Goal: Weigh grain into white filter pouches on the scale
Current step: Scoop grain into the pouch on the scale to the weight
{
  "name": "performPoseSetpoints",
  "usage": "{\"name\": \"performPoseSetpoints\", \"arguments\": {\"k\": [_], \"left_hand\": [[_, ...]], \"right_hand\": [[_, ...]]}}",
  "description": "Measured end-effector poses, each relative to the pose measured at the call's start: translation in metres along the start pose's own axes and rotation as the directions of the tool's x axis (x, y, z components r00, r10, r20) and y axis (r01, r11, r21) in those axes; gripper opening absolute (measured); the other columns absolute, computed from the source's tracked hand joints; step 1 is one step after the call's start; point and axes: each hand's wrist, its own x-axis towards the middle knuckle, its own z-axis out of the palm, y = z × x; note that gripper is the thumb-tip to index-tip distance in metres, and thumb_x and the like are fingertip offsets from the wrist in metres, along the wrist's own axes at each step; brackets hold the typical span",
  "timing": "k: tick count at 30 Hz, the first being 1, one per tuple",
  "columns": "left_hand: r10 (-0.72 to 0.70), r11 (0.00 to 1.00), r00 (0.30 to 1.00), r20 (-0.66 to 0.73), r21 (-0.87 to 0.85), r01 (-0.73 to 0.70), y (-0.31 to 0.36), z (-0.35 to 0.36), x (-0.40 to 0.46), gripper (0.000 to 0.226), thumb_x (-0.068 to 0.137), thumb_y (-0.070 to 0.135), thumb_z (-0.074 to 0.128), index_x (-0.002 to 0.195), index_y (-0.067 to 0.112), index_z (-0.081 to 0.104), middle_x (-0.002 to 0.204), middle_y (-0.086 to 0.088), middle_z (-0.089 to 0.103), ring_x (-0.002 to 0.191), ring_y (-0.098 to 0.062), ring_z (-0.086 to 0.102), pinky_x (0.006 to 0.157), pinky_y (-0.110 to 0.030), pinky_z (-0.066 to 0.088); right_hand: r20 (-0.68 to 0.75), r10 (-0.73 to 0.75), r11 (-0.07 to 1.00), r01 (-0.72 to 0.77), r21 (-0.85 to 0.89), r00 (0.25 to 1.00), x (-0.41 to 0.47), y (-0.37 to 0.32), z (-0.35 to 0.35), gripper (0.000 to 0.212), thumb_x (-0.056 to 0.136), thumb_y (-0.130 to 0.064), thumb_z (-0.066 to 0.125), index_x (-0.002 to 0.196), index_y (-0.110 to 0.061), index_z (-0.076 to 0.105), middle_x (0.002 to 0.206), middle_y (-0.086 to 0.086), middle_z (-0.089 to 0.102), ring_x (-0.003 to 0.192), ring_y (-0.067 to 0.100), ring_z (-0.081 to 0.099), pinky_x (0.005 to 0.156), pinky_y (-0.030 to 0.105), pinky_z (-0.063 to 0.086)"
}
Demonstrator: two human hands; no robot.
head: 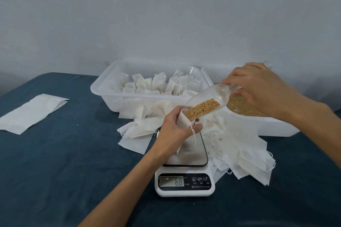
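My left hand (176, 131) grips a white filter pouch (182, 119) with its mouth held open, above the steel plate of a white digital scale (185, 184); the pouch's lower end reaches the plate. The display reads 68. My right hand (258, 88) holds the handle of a clear plastic scoop (212, 96), tilted down to the left. Golden grain (203, 108) lies in the scoop, its tip at the pouch mouth.
A white tub (103, 88) at the back holds several filled pouches. A second white tub (276, 125) on the right holds loose grain. Empty pouches lie piled left (136, 134) and right (245, 156) of the scale. A flat white packet (31, 112) lies far left on the blue cloth.
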Motion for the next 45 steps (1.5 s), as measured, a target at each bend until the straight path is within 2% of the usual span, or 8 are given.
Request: {"name": "performPoseSetpoints", "arguments": {"k": [5,13,17,23,29,34,41,45], "left_hand": [[0.006,0.999,1.0,-0.015,0.034,-0.005,0.0004,0.0,0.001,0.051,0.073,0.026,0.085,0.121,0.026,0.066,0.117,0.0,0.075,0.109,-0.02,0.072,0.1,-0.041,0.056],[-0.001,1.0,1.0,-0.015,0.023,0.002,0.0018,0.0,-0.0001,0.049,0.073,0.026,0.084,0.119,0.027,0.067,0.115,0.002,0.076,0.107,-0.023,0.071,0.094,-0.036,0.057],[-0.01,1.0,1.0,-0.018,0.023,0.01,0.0026,-0.0001,-0.0004,0.05,0.072,0.026,0.084,0.119,0.029,0.066,0.114,0.003,0.076,0.105,-0.024,0.072,0.085,-0.031,0.058],[-0.02,0.999,1.0,-0.024,0.031,0.021,0.0019,-0.0007,0.0,0.049,0.071,0.026,0.086,0.117,0.032,0.067,0.112,0.005,0.077,0.098,-0.018,0.072,0.084,-0.043,0.061],[-0.018,0.999,1.0,-0.025,0.027,0.019,0.0024,-0.0005,0.0001,0.05,0.072,0.025,0.086,0.118,0.032,0.067,0.112,0.01,0.077,0.094,-0.01,0.073,0.08,-0.037,0.06],[-0.013,0.999,0.999,-0.035,0.038,0.014,0.0016,-0.0015,0.001,0.048,0.072,0.027,0.086,0.115,0.035,0.067,0.121,0.006,0.076,0.109,-0.017,0.072,0.094,-0.04,0.059],[-0.013,1.0,0.999,-0.039,0.027,0.014,0.0027,-0.0014,-0.0002,0.048,0.072,0.026,0.086,0.116,0.034,0.068,0.116,0.006,0.077,0.1,-0.016,0.074,0.084,-0.039,0.061],[-0.016,1.0,0.999,-0.029,0.017,0.017,0.005,-0.0015,-0.0014,0.049,0.073,0.024,0.085,0.118,0.03,0.066,0.116,0.004,0.078,0.098,-0.012,0.074,0.078,-0.026,0.056]], "right_hand": [[-0.004,-0.009,1.0,0.009,-0.016,1.0,0.0,0.0011,0.002,0.037,0.072,-0.004,0.087,0.106,-0.014,0.075,0.095,0.002,0.07,0.087,0.032,0.065,0.096,0.047,0.043],[-0.002,-0.002,1.0,0.002,-0.002,1.0,-0.0004,-0.0009,-0.001,0.036,0.074,-0.003,0.086,0.107,-0.013,0.075,0.096,0.003,0.07,0.089,0.032,0.064,0.097,0.045,0.04],[-0.007,-0.006,1.0,0.005,-0.008,1.0,-0.0003,-0.0019,-0.0017,0.036,0.073,-0.002,0.086,0.106,-0.012,0.076,0.096,0.004,0.071,0.087,0.033,0.064,0.096,0.046,0.042],[-0.013,-0.02,1.0,0.02,-0.013,1.0,0.0001,-0.0021,-0.0007,0.035,0.073,-0.002,0.086,0.106,-0.012,0.076,0.095,0.003,0.071,0.086,0.032,0.064,0.095,0.046,0.042],[-0.013,-0.013,1.0,0.013,-0.015,1.0,0.0004,-0.0031,-0.0014,0.035,0.075,-0.002,0.085,0.106,-0.012,0.076,0.096,0.003,0.07,0.087,0.033,0.064,0.096,0.043,0.04],[-0.008,-0.007,1.0,0.007,-0.014,1.0,0.0007,-0.0024,-0.0016,0.035,0.076,-0.002,0.083,0.109,-0.013,0.075,0.097,0.003,0.07,0.089,0.032,0.065,0.101,0.043,0.038],[0.004,-0.005,1.0,0.005,-0.029,1.0,0.0025,-0.0026,-0.0035,0.035,0.077,-0.003,0.083,0.11,-0.013,0.075,0.099,0.003,0.07,0.09,0.032,0.064,0.102,0.044,0.037],[0.001,-0.006,0.999,0.006,-0.031,1.0,0.0026,-0.0038,-0.0041,0.034,0.077,-0.003,0.083,0.109,-0.013,0.075,0.098,0.004,0.07,0.09,0.032,0.064,0.103,0.044,0.037]]}}
